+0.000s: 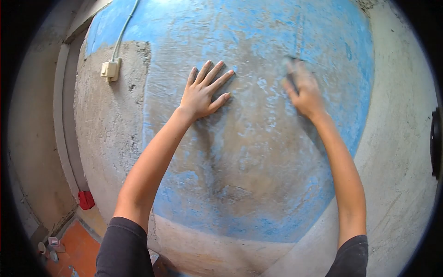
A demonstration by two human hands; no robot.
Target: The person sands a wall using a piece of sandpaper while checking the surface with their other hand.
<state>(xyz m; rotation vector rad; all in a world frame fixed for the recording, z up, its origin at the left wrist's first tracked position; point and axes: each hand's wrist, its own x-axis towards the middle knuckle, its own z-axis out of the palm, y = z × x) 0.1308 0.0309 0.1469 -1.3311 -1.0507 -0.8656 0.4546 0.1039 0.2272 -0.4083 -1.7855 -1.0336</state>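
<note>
My left hand (pixel 203 90) lies flat on the wall with its fingers spread and nothing in it. Under it, the wall (pixel 254 138) has worn blue paint, with grey-brown plaster showing through across the middle. My right hand (pixel 305 90) is at the wall's upper right, smeared by motion, its fingers bent toward the surface. At its fingertips is a small blurred greyish-blue piece (pixel 287 63), partly hidden by the fingers; its kind cannot be made out.
A cream switch box (pixel 110 69) with a cable (pixel 123 30) is fixed on rough bare plaster at the left. A red bag-like item (pixel 86 200) sits low by the door frame (pixel 62 115). Small items stand on the orange floor (pixel 76 244). A dark round object (pixel 436 143) shows at the right edge.
</note>
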